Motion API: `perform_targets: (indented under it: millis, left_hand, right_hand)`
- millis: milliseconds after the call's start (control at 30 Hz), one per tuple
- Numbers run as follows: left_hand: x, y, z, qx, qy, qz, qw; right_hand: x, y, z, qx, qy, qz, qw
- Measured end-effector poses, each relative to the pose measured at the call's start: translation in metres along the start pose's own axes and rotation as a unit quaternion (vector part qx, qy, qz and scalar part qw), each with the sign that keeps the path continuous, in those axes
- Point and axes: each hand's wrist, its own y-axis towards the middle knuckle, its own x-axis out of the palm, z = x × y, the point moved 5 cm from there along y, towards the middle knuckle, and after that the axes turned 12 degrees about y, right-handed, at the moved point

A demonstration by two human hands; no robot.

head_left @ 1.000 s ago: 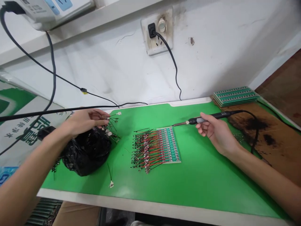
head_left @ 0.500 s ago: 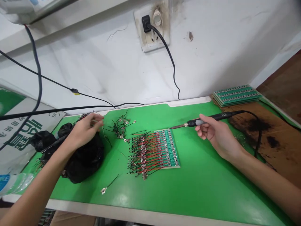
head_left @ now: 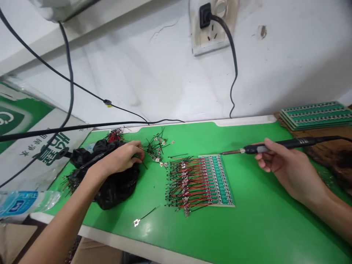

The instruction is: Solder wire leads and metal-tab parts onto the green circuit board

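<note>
My right hand (head_left: 286, 168) grips a black soldering iron (head_left: 277, 145), its tip pointing left at the top edge of a green circuit board panel (head_left: 224, 179). Many red and black wires (head_left: 189, 179) with small parts on their ends fan out leftward from that panel. Above a black plastic bag (head_left: 115, 190), my left hand (head_left: 129, 156) has its fingers curled in beside a loose pile of black wires with small metal parts (head_left: 156, 148). Whatever sits between those fingertips is too small to make out. One single wired part (head_left: 136, 222) lies apart near the front edge.
Stacked circuit panels (head_left: 316, 115) rest on a scorched brown board (head_left: 330, 150) at the right. A water bottle (head_left: 27, 201) lies at left by a printed carton (head_left: 41, 135). Black cables (head_left: 71, 84) hang across the left; a wall socket (head_left: 211, 33) is behind the green mat (head_left: 170, 242).
The view has turned left, so everything sits farther right. My left hand has moved closer to the loose wire pile, its fingers curling. The iron's tip stays by the panel's top edge.
</note>
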Motion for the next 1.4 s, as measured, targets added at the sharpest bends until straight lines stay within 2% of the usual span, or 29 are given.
perform_targets:
  millis: [100, 200, 433, 567, 633, 667, 733, 833, 900, 967, 1067, 1233, 1400]
  left_hand:
    - [-0.006, -0.001, 0.003, 0.022, 0.001, -0.005, 1.000]
    - [-0.019, -0.008, 0.008, 0.031, -0.005, 0.015, 0.999]
    - [-0.057, -0.042, 0.023, -0.011, -0.004, 0.117, 0.993]
    - [-0.073, -0.069, 0.056, -0.012, -0.007, 0.182, 0.983]
    - [-0.082, -0.070, 0.082, -0.006, -0.031, 0.258, 0.966]
    - [-0.083, -0.063, 0.097, 0.012, -0.050, 0.269, 0.962]
    - [-0.081, -0.037, 0.129, 0.068, -0.099, 0.282, 0.952]
    - [-0.064, 0.019, 0.162, 0.103, -0.171, 0.267, 0.943]
    - [-0.049, 0.050, 0.170, 0.105, -0.178, 0.286, 0.936]
    - [-0.032, 0.068, 0.169, 0.098, -0.178, 0.301, 0.932]
    - [-0.018, 0.072, 0.161, 0.090, -0.179, 0.322, 0.925]
    - [-0.016, 0.064, 0.159, 0.094, -0.183, 0.337, 0.919]
    - [-0.008, 0.065, 0.168, 0.101, -0.177, 0.337, 0.919]
  right_hand:
    - [0.000, -0.001, 0.001, 0.002, -0.006, 0.009, 1.000]
    - [0.000, -0.002, 0.001, 0.003, -0.015, 0.023, 1.000]
    - [-0.001, -0.003, 0.002, -0.004, -0.025, 0.029, 0.999]
    - [-0.002, -0.003, 0.004, -0.014, -0.017, 0.027, 0.999]
    - [-0.002, -0.002, 0.003, -0.022, -0.008, 0.023, 0.999]
    - [-0.002, -0.002, 0.002, -0.031, -0.003, 0.025, 0.999]
    - [0.000, -0.001, 0.001, -0.031, -0.007, 0.009, 0.999]
    - [0.005, -0.002, 0.000, -0.032, -0.019, -0.022, 0.999]
    - [0.008, -0.003, -0.001, -0.041, -0.019, -0.032, 0.998]
    - [0.010, -0.004, -0.003, -0.053, -0.016, -0.032, 0.998]
    - [0.014, -0.002, -0.014, -0.066, -0.034, -0.037, 0.997]
    - [0.020, 0.006, -0.037, -0.057, -0.074, -0.034, 0.995]
    - [0.026, 0.004, -0.035, -0.038, -0.083, -0.036, 0.995]
